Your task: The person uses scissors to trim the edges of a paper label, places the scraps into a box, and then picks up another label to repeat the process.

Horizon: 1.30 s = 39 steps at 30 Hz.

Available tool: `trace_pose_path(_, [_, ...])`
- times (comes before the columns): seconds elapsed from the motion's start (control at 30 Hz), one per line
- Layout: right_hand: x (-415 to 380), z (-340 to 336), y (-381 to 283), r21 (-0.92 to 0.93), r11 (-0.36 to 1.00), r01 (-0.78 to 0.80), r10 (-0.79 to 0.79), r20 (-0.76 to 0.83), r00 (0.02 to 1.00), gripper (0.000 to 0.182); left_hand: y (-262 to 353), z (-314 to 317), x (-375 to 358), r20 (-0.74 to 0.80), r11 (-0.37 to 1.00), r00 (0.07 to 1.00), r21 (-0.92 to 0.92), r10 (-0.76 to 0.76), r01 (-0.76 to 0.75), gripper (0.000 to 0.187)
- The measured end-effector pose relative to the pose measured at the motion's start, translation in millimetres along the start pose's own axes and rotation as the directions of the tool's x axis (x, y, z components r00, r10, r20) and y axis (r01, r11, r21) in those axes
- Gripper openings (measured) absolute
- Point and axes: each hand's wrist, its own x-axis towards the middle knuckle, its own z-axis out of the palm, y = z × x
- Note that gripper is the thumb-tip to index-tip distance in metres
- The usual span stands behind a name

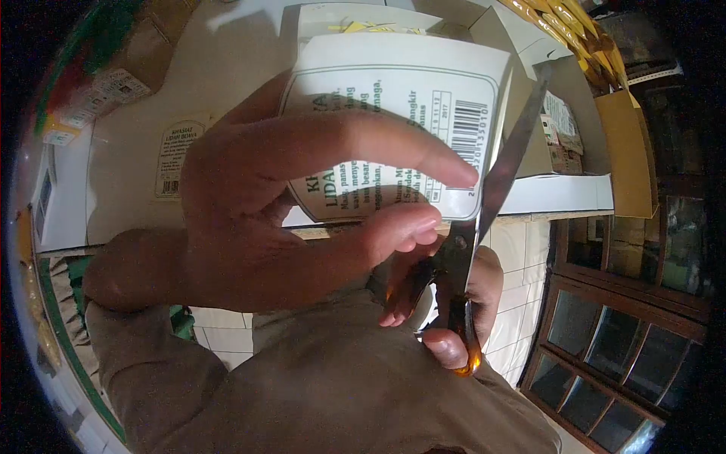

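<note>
My left hand (227,170) holds a printed paper label (393,54) between its fingers and thumb. The label is white, with green lettering, a barcode and a dark border line. My right hand (488,281) grips a pair of scissors (516,140) with amber-coloured handles, its fingers and thumb in the loops. The scissor blades point up and away, and they overlap the label's right edge beside the barcode. Part of my right hand is hidden behind the scissors and my left thumb.
Another label (178,159) lies on the white table (234,45) at the left. Behind the held label stands an open white box (491,34). A brown cardboard box (631,151) and yellow packets (563,26) are at the right. Below them is a wooden glass-paned cabinet (605,333).
</note>
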Motion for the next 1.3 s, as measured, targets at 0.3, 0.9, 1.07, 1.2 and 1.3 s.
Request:
trace_pose_path(0.3, [-0.7,-1.2,-4.5,-0.01,0.996,-0.088,0.088,-0.008,0.996,0.04,1.2,-1.3,-1.7,0.006,0.999,0.999,-0.027,-0.042,0.042,0.029])
trace_pose_path(0.9, [0.6,-4.4,-5.6,-0.071,0.994,-0.084,0.085,0.0,0.996,0.037,0.8,-2.8,1.2,0.016,0.998,1.0,0.059,0.001,-0.002,0.027])
trace_pose_path(1.07, [1.0,-1.7,-6.8,-0.02,0.994,-0.108,0.108,-0.04,0.993,0.035,3.5,-2.7,1.4,0.022,0.997,0.996,-0.017,-0.081,0.082,0.025])
trace_pose_path(1.2, [0.3,-4.2,-7.0,-0.067,0.993,-0.102,0.101,-0.021,0.995,0.034,1.4,-2.2,1.4,0.018,0.999,1.0,0.034,-0.015,0.015,0.024])
trace_pose_path(1.3, [-1.6,-1.8,-6.9,-0.025,0.991,-0.135,0.133,-0.067,0.989,0.034,2.6,-1.1,1.5,0.0,1.0,1.0,0.008,-0.024,0.024,0.025])
